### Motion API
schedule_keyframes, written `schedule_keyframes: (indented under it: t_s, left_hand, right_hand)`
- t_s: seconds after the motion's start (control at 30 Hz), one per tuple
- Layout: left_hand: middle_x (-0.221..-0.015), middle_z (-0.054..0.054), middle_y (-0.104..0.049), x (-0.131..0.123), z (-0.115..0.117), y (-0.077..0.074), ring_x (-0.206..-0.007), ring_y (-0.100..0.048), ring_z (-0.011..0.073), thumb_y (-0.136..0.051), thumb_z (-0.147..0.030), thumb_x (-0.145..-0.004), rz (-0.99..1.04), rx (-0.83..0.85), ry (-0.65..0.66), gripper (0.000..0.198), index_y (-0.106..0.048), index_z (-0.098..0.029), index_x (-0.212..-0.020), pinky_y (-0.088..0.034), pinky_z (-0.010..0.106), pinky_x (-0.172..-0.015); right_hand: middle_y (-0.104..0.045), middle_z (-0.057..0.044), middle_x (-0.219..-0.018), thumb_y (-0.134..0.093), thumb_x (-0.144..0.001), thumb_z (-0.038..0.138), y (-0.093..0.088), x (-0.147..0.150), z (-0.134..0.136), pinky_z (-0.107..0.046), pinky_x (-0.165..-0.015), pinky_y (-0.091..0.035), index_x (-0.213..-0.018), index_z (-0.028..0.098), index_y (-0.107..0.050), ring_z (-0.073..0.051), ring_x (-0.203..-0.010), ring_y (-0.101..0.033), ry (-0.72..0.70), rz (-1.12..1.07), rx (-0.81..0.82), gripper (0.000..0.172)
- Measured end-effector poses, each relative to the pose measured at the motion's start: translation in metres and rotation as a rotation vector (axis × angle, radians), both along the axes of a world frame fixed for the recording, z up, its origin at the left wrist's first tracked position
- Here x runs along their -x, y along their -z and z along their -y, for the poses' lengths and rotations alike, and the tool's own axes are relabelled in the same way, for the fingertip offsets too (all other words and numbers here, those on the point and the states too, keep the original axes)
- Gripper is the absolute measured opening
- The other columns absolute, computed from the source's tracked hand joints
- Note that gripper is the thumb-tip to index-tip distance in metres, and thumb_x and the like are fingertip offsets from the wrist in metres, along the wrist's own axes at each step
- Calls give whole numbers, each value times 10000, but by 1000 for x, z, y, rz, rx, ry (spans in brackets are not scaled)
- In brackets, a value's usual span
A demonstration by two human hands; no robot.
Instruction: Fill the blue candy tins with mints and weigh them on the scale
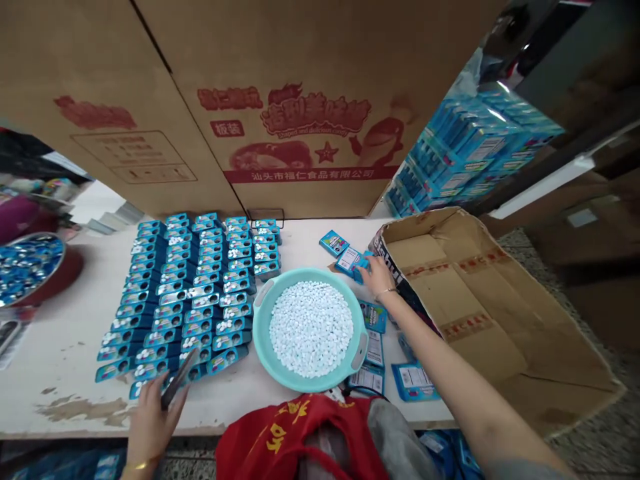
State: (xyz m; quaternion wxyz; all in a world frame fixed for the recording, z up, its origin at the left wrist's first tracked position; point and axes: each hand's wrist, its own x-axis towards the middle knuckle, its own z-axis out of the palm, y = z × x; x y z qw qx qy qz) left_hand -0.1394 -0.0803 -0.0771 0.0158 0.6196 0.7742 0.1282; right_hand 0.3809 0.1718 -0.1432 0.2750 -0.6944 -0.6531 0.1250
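My left hand [154,420] is closed around a thin, dark, flat slab [179,379], seen nearly edge-on; its kind is unclear. The slab is over the near end of several rows of upright blue candy boxes [200,293], many with white tablets showing at their tops. Reaching out to the right, my right hand [379,277] has its fingers closed on a small blue candy box [361,268], partly hidden by the fingers. Two more flat blue boxes [334,243] lie beside it. Between my hands sits a turquoise basin [261,350] of white tablets [311,328].
An open cardboard carton [480,300] stands at the right, with loose blue boxes [374,317] along its near side. Tall printed cartons [300,40] wall off the back. Wrapped blue packs [465,147] are stacked behind right. A red bowl [73,267] is at the left.
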Motion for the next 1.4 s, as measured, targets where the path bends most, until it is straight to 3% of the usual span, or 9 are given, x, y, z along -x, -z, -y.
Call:
schedule_keyframes:
  t_s: [0.1,0.23,0.33,0.47,0.67,0.83,0.97,1.13,1.4]
  left_hand:
    - [-1041,119,-605,-42,-13,-9,-1001,-599,289,-465,-493,-851,148,-22,110,423,-499,-192,-1146,-505,457,-901]
    - [-1127,84,-655,-121,-47,-6,-1035,-634,245,-419,-409,-918,374,187,343,348,-537,-260,-1209,-529,382,-905]
    - [-1092,79,-664,-165,-78,6,-1003,-652,228,-435,-402,-928,423,355,435,338,-549,-279,-1221,-551,355,-867]
    - [-1097,85,-633,-183,-118,24,-1019,-637,222,-412,-340,-940,375,442,523,323,-541,-243,-1221,-548,374,-882]
    - [-1116,113,-572,-193,-167,47,-1019,-591,225,-371,-167,-933,77,489,623,380,-470,-184,-1299,-511,390,-891]
    - [-1203,146,-508,-224,-187,71,-1078,-526,239,-319,-66,-912,-79,467,664,479,-394,-171,-1374,-463,408,-920]
    - [-1233,125,-512,-241,-176,81,-1090,-511,224,-326,-54,-902,-53,483,770,501,-386,-202,-1377,-456,382,-929]
    - [-1239,110,-536,-244,-136,78,-1071,-534,224,-364,-38,-860,4,578,912,527,-412,-209,-1356,-465,348,-894]
    - [-1251,108,-556,-246,-106,74,-1153,-538,209,-484,-80,-803,377,701,884,488,-474,-154,-1286,-422,342,-1007]
  right_hand:
    - [-576,-220,-1150,-520,-862,354,-3,16,-56,-459,-921,-425,-1235,82,-543,-329,-1076,-535,-56,101,65,462]
    - [-481,-280,-1315,-664,-754,493,13,50,-111,-543,-1024,-288,-1387,45,-360,-400,-1275,-382,-44,206,237,833]
    - [-477,-281,-1310,-716,-705,470,36,66,-125,-593,-1043,-210,-1421,61,-296,-402,-1280,-381,-21,215,309,926]
    - [-538,-239,-1174,-674,-738,352,46,62,-117,-543,-989,-331,-1394,64,-355,-364,-1112,-504,-57,110,225,785]
    - [-530,-146,-1207,-697,-705,491,-20,14,-48,-454,-983,-425,-1299,182,-522,-308,-1105,-526,-156,-303,-21,692]
    - [-632,-116,-1179,-527,-795,622,-89,-38,56,-452,-869,-499,-1100,215,-648,-308,-1061,-608,-353,-875,376,524]
    - [-615,-142,-1185,-653,-619,703,-112,-50,130,-479,-773,-536,-975,227,-629,-348,-1007,-639,-365,-1230,613,595]
    - [-605,-129,-1207,-756,-659,500,-142,-19,166,-435,-825,-522,-932,224,-650,-298,-1048,-620,-569,-1342,758,402]
    - [-688,-46,-823,-756,-666,492,-191,30,216,-310,-536,-544,-1080,280,-512,-199,-625,-663,-114,-1757,763,525]
